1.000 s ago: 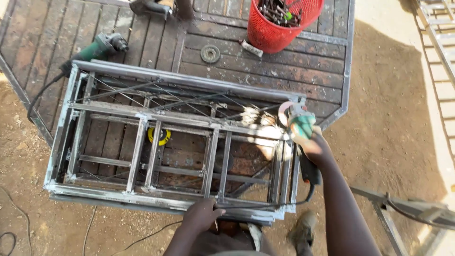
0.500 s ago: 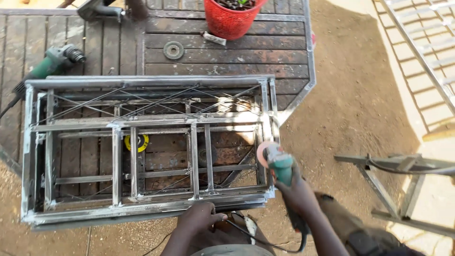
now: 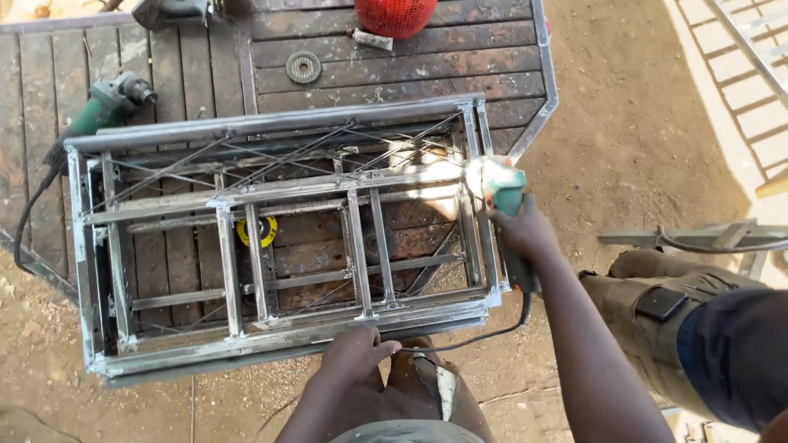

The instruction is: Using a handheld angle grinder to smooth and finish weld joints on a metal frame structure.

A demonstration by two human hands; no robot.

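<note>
A welded grey steel frame [image 3: 271, 246] with crossbars and thin diagonal rods lies on a dark wooden platform [image 3: 394, 57]. My right hand [image 3: 525, 234] grips a green angle grinder [image 3: 501, 189], its disc at the frame's right end by the top rail, where a bright glare shows. The grinder's black cable [image 3: 484, 332] loops down toward me. My left hand [image 3: 349, 361] rests against the frame's near bottom rail, fingers curled over it. My knee shows just below that hand.
A second green grinder [image 3: 103, 107] lies on the platform at the left. A loose grinding disc [image 3: 303, 66] and a red bucket [image 3: 396, 15] sit at the far end. A yellow disc [image 3: 256, 230] lies under the frame. Another person's leg [image 3: 681, 312] stands on the dirt at the right.
The grinder has moved up along the frame's right end, from its near corner toward the top rail. The view has shifted, so the frame sits further right. My left hand stays on the near rail.
</note>
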